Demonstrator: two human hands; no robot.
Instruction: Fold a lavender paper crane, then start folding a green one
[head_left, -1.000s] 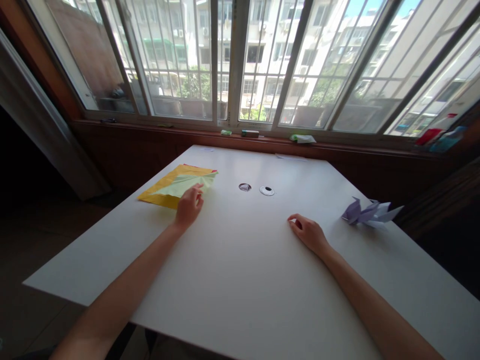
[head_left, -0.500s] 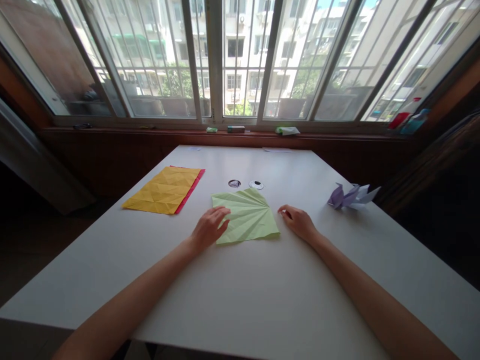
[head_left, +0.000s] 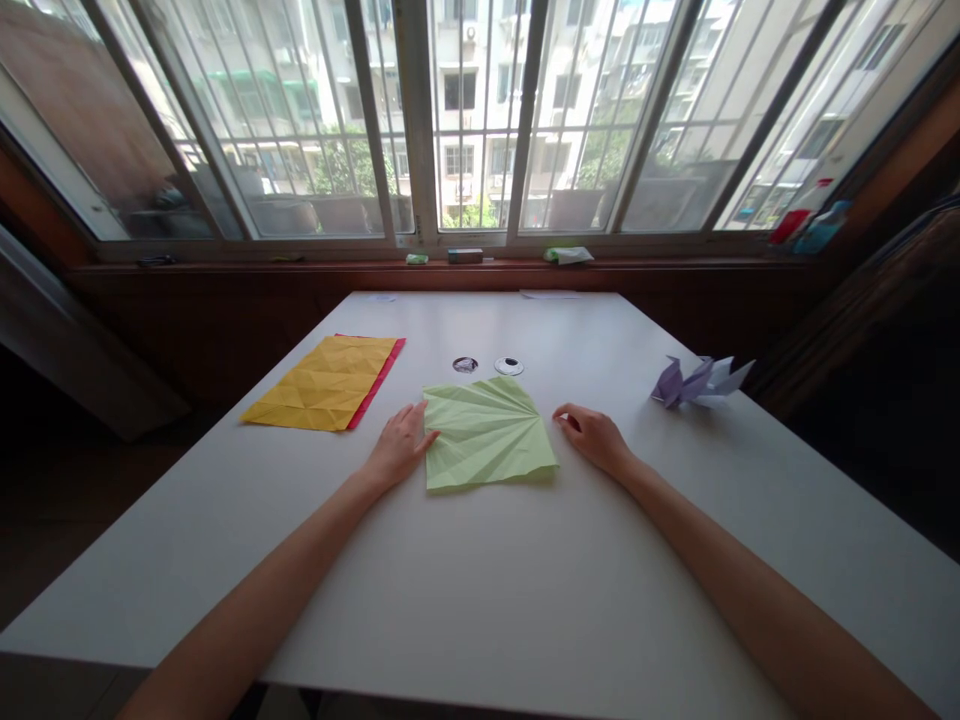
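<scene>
Left hand (head_left: 400,448) is lying flat, touching the left edge of the creased green paper (head_left: 486,436) at table (head_left: 525,580) centre, right hand (head_left: 592,436) is resting loosely curled just right of it, folding not started.

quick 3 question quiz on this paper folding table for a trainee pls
1. True or false: the left hand lies at the left edge of the creased green paper.
2. Which lies nearest the right hand? A. yellow paper B. purple origami figure C. green paper
3. Fill in: a ___ sheet shows under the yellow paper.

Key: 1 true; 2 C; 3 red.
</scene>
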